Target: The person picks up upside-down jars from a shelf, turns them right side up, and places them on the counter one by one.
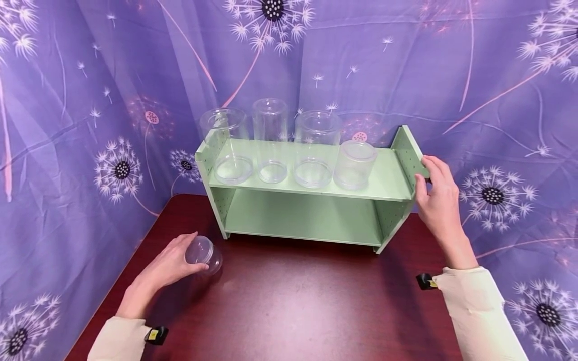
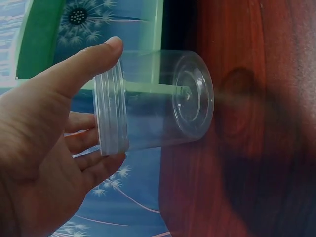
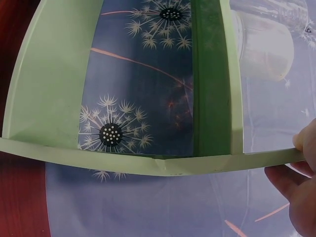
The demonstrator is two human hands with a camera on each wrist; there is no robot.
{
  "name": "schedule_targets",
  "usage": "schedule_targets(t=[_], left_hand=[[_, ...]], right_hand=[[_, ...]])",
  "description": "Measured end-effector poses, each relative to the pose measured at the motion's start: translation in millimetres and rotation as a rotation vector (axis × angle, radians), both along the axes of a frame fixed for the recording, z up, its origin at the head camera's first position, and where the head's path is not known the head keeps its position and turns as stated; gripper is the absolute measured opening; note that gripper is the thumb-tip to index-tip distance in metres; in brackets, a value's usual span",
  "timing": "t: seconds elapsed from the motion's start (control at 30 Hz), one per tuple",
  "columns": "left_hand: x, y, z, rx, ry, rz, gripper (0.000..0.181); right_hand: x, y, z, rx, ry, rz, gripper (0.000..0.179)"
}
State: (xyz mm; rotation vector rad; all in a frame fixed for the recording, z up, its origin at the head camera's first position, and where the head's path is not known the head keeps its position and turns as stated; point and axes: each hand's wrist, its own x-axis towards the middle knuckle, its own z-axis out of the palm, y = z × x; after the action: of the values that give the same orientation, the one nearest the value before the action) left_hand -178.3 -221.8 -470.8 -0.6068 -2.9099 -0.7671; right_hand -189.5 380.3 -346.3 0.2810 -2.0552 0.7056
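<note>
My left hand (image 1: 173, 258) grips a small clear plastic jar (image 1: 211, 258) around its ridged lid (image 2: 112, 108), thumb on one side and fingers on the other. The jar's base points down to the table near the shelf's left front corner; whether it touches the table I cannot tell. With my right hand (image 1: 437, 198) I hold the upper edge of the right side panel (image 1: 408, 160) of a green two-tier shelf (image 1: 293, 190), thumb on the inner face. In the right wrist view that hand (image 3: 303, 177) pinches the panel's edge.
On the upper tier stand several clear containers: a wide jar (image 1: 232, 150), a tall narrow one (image 1: 271, 140), another wide jar (image 1: 317, 150) and a short frosted one (image 1: 355, 165). A dark red table (image 1: 293, 301) lies below, and purple dandelion cloth (image 1: 361, 60) hangs behind.
</note>
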Motion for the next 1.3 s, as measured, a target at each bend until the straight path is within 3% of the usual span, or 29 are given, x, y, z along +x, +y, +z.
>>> schedule_targets(t=[0.4, 1.3], left_hand=[[-7.6, -0.6, -19.5, -0.013, -0.011, -0.002, 0.096], [-7.8, 0.5, -35.4, -0.029, -0.043, -0.004, 0.098]], right_hand=[[-0.4, -1, 0.2, -0.005, 0.004, 0.001, 0.040], [0.9, -1, -0.8, -0.013, 0.006, -0.007, 0.039]])
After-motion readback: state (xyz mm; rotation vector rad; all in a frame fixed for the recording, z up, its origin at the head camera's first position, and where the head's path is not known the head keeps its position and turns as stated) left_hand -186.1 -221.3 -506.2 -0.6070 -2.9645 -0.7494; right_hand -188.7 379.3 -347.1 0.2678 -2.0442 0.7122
